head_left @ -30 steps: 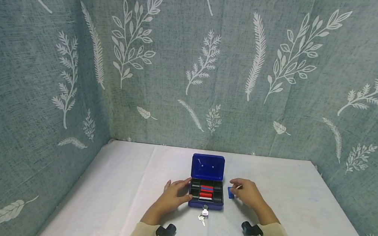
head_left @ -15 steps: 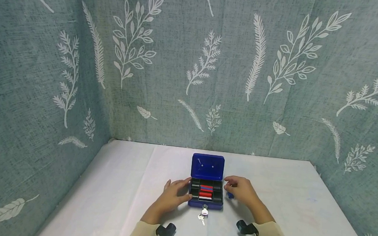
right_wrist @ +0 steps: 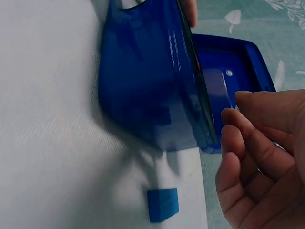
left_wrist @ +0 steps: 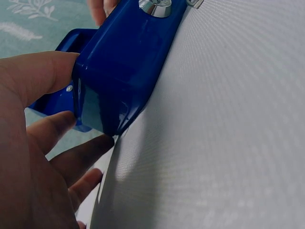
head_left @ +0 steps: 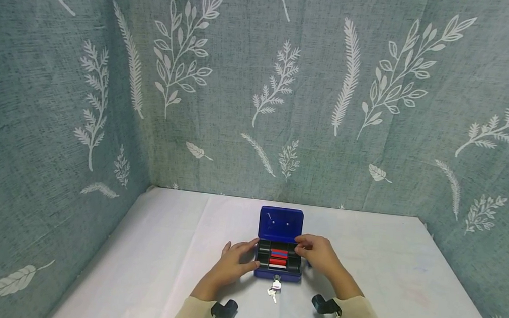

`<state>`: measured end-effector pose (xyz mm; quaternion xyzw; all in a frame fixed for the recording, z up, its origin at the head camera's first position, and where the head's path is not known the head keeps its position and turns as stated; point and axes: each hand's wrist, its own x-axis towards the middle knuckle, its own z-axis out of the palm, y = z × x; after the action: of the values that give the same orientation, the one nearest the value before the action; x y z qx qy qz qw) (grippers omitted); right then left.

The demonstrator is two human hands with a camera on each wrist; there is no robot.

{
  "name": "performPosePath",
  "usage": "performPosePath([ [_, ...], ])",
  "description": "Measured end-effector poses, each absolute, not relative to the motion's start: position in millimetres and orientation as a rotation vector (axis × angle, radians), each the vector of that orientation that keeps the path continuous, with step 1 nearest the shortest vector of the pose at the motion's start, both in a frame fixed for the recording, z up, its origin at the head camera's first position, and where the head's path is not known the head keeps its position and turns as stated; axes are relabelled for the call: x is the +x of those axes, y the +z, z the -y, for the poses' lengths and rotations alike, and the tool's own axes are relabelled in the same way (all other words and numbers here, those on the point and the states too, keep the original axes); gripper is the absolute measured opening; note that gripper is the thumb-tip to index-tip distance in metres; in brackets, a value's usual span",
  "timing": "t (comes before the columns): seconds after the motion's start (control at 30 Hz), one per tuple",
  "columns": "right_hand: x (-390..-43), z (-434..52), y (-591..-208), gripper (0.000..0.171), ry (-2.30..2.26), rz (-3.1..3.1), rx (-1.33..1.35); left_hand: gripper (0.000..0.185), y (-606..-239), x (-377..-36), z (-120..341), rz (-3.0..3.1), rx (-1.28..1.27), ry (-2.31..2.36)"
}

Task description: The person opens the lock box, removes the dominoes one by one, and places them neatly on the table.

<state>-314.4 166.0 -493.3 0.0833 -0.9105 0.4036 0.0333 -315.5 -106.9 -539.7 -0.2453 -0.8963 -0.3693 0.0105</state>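
Note:
A blue cash box [head_left: 277,275] stands on the table with its lid [head_left: 281,224] raised. Its black tray [head_left: 263,253] has red, blue and white pieces [head_left: 278,262] in the middle compartments. My left hand [head_left: 229,268] holds the box's left side, thumb on the rim [left_wrist: 59,69] and fingers spread along the side. My right hand [head_left: 316,253] is at the right rim, near the lid hinge, thumb and fingers curled close together. Whether something small is between those fingertips is hidden. A small blue block [right_wrist: 163,205] lies on the table beside the box, mostly covered in the head view.
Keys [head_left: 272,293] hang from the lock at the box's front. A white cloth [head_left: 173,253] covers the table. Grey-green curtains [head_left: 217,166] with a leaf print rise behind and at both sides. Dark camera mounts [head_left: 224,310] sit on both wrists.
My right hand has moved left from the blue block to the box's right rim. The left hand has stayed on the box, and the lid has remained raised.

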Motion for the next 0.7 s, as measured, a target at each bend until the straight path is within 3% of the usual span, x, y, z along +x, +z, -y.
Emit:
performPosePath([
  [0.7, -317.7, -137.4, -484.5, 0.023, 1.286, 2.828, 0.367, 0.064, -538.5, -314.9, 106.7, 2.783, -0.783, -1.143],
])
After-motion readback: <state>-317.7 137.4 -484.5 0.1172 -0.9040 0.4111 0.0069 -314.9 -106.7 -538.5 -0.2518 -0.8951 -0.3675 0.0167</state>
